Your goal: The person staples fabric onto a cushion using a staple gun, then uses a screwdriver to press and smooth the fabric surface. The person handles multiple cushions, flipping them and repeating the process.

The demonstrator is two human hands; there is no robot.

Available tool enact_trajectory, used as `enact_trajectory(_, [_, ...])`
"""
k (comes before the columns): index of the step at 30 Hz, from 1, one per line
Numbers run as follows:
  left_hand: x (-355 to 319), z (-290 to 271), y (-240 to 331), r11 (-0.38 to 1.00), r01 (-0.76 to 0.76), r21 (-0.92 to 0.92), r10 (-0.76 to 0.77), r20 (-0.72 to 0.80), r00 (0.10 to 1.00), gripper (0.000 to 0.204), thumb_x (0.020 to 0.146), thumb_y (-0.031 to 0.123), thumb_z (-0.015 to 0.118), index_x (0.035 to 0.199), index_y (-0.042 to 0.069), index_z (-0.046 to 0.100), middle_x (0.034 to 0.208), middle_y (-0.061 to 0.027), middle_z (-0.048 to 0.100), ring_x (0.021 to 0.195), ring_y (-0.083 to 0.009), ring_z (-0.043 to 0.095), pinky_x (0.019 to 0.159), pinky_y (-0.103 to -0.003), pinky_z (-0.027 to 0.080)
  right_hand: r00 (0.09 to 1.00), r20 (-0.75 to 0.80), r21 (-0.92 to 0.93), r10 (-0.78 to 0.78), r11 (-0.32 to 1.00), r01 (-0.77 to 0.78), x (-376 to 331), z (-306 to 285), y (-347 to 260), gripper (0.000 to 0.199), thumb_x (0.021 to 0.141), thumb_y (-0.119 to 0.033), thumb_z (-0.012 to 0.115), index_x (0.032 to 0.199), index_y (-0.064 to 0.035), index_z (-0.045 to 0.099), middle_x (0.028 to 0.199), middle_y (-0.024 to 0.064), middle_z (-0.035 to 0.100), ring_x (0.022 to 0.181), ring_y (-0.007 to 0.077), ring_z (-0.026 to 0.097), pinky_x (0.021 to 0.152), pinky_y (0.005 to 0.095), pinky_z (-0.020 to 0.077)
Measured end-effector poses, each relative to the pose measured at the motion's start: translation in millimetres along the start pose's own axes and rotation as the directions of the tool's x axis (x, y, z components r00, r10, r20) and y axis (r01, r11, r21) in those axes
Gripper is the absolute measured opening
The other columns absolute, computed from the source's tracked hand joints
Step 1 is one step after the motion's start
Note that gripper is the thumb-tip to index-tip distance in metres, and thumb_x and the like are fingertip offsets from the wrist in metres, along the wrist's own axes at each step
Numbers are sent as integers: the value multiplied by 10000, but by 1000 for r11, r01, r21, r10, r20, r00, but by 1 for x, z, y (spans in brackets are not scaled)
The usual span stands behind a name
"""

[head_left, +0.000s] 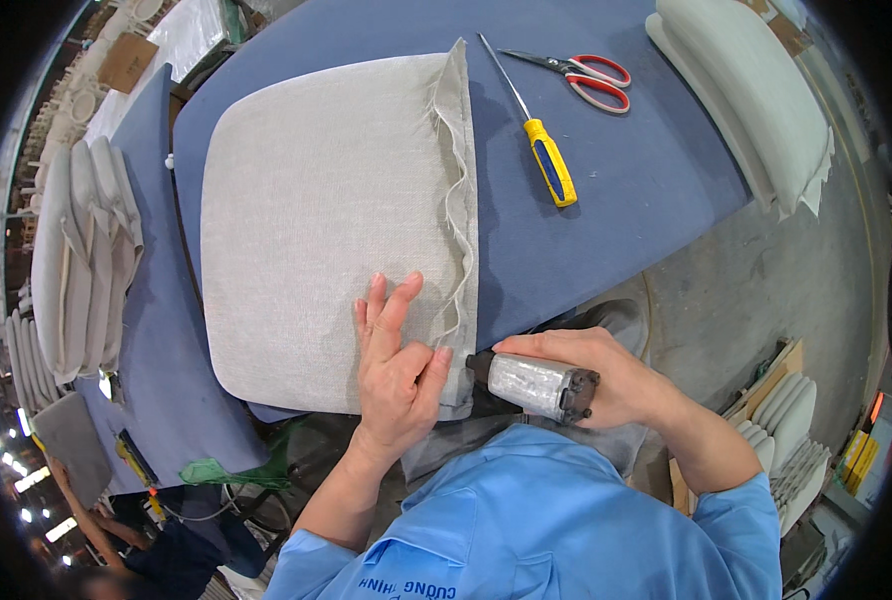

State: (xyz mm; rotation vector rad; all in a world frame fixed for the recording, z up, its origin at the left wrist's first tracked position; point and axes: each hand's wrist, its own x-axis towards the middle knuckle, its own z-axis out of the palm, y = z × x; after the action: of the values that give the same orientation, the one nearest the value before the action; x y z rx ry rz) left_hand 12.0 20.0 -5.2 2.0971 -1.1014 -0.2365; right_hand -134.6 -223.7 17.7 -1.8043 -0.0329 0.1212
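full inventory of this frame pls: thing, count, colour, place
seat cushion: 1, beige fabric, centre of the table
table: 1, blue covered, under the cushion
screwdriver: 1, yellow and blue handle, right of the cushion
scissors: 1, red handles, top, beside the screwdriver tip
pale cushions: stack, off-white, top right
grey pads: stack, left
staple gun: 1, silver, at the cushion's lower right edge
left hand: flat on the cushion
right hand: grips the staple gun
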Motion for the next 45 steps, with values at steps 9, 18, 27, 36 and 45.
enact_trajectory(9, [1,2,-2,1000,-24,-6,24,-39,999,320,934,56,750,655,40,593,1699,-208,462,1674,-481,198,1339,-638,102,999,38,-59,13,998,-11,8,-1,-9,689,812,-94,833,1466,-35,624,1223,186,770,1129,383,763,956,445,608])
enact_trajectory(18, [-1,6,-4,999,-32,8,32,-47,998,332,939,57,748,644,43,597,1699,-214,462,1680,-468,183,1354,-613,81,991,70,-76,112,991,-107,15,3,-21,677,788,-78,856,1419,-78,612,1171,149,772,1112,367,761,936,441,604])
enact_trajectory(27, [1,5,2,999,-28,27,29,-22,999,280,937,54,738,690,25,608,1691,-240,468,1670,-487,208,1336,-640,107,989,74,-182,127,977,-112,12,8,-19,701,771,-65,855,1422,-106,601,1125,149,760,1083,385,747,904,477,582])
enact_trajectory(36, [3,-12,15,989,30,144,-41,74,996,326,1007,123,706,719,0,615,1723,-232,421,1661,-515,192,1328,-650,77,994,-110,-48,-10,999,5,-36,-3,-13,747,768,-60,852,1481,-81,629,1181,150,754,1068,368,738,928,440,577])
enact_trajectory(45, [4,-15,28,970,-26,243,-15,164,986,323,990,196,763,770,16,611,1732,-283,369,1664,-520,176,1313,-682,74,995,-94,4,-25,1000,26,-48,-4,-6,708,816,-89,869,1483,-69,633,1196,148,753,1080,340,742,950,415,573])
